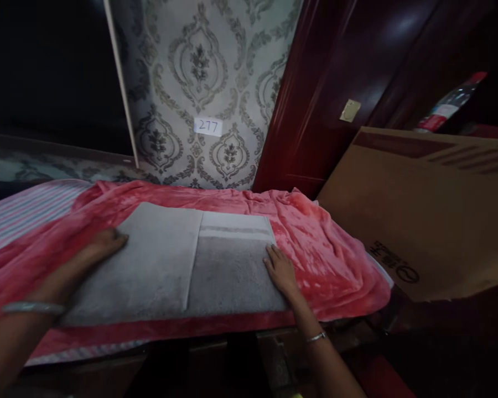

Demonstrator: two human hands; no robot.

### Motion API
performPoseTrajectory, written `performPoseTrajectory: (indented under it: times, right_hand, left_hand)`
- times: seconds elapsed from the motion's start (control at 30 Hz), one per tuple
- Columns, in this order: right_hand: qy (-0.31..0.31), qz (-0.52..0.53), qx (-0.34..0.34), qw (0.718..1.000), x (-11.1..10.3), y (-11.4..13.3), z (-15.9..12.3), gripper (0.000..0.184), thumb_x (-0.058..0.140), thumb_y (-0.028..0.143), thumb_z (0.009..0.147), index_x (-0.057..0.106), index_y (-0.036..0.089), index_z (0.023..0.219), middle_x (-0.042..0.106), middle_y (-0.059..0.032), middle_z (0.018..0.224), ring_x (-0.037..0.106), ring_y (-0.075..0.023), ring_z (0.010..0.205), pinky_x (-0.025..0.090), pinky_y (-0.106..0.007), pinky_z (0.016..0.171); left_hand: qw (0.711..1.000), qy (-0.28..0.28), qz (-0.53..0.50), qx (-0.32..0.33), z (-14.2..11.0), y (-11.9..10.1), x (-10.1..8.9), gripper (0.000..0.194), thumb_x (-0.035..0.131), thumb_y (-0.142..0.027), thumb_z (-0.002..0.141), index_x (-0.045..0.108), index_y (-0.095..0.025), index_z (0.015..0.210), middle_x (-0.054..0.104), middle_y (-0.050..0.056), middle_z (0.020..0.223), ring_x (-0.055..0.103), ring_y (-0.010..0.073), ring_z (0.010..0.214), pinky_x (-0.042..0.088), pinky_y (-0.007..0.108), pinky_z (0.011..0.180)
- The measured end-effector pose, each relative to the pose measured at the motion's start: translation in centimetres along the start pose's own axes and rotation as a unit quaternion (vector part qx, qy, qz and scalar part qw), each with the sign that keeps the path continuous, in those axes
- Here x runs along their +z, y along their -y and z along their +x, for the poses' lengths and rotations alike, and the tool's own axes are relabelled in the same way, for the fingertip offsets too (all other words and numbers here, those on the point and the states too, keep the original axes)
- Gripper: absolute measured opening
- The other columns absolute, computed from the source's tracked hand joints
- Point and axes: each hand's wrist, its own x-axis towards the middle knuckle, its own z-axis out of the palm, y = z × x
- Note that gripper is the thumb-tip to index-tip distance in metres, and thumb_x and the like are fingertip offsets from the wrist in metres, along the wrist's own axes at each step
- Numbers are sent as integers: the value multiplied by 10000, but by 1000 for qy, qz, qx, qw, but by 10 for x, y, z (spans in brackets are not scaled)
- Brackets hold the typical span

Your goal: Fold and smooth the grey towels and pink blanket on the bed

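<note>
A grey towel (232, 273) lies folded on a pink plush blanket (332, 260). Its left half is plain light grey, while pale and darker bands cross the far end of the right half. At the towel's left edge is my left hand (103, 243), its fingers drawn together on the border; the fingertips are partly hidden. My right hand (281, 269) rests along the right edge, fingers stretched and slightly apart, touching the towel's side. Both wrists wear a bracelet.
Striped cloth (33, 207) shows under the blanket at left. A large cardboard box (419, 215) stands at right, with a plastic bottle (450, 105) behind it. Behind the blanket are a patterned wall (240, 44) with a "277" label (208, 126), a dark screen (53, 72) and a red-brown door (315, 94).
</note>
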Motion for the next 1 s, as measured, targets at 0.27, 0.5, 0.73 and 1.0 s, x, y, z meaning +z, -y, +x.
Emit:
performPoseTrajectory:
  times: [0.27,0.5,0.73,1.0]
  right_hand:
    - [-52,129,25,990,5,-26,11,631,494,397,900,555,138,1472,599,-161,1467,558,-284,1366,402,-460,1177]
    - [15,328,96,940,-22,-42,23,673,632,468,741,662,149,1333,745,-167,1207,713,-327,1106,552,-497,990]
    - [166,556,99,809,-42,-33,-3,610,745,522,681,706,222,1211,782,-130,1098,758,-321,966,601,-480,869]
    - [170,562,65,807,-66,4,6,454,675,528,693,740,226,1026,781,-130,971,739,-325,977,589,-469,841]
  left_hand:
    - [948,73,179,252,-48,-53,55,684,572,-475,921,472,-214,1546,356,156,1665,223,427,1563,181,667,1248]
    - [919,149,223,289,-78,-43,99,645,467,-547,973,419,-328,1578,268,112,1705,159,437,1578,129,726,1208]
    - [909,144,174,349,-74,-38,91,657,484,-543,972,387,-342,1590,248,82,1714,155,431,1579,154,715,1216]
    - [856,233,145,438,-77,-39,93,527,415,-521,1009,514,-368,1503,400,56,1651,261,300,1574,137,633,1257]
